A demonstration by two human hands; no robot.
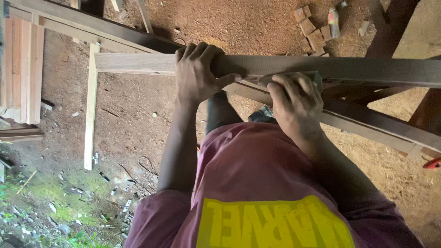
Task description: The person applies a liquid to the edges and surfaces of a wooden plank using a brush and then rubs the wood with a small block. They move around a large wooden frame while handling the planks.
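The person is leaning over a long wooden plank (275,68) that is lying across a dark wooden frame (367,124), running from the left side of the view to the right edge. The left hand (196,73) is gripping the plank from above, fingers curling over its far edge and thumb pressing along the near edge, which looks like a way of pinning the plank so it is not sliding on the frame. The right hand (296,103) is resting just beside it at the plank's near edge, fingers pressed together over a small grey-green pad (316,77), perhaps sandpaper; I cannot tell exactly what it is.

Below, the ground is bare reddish dirt. A pale wooden strip (90,105) is lying on it to the left, a stack of boards (20,69) is leaning at the far left, and small wooden blocks (314,30) are sitting beyond the plank. The frame's slanting beams are crossing under the right hand, crowding the space there.
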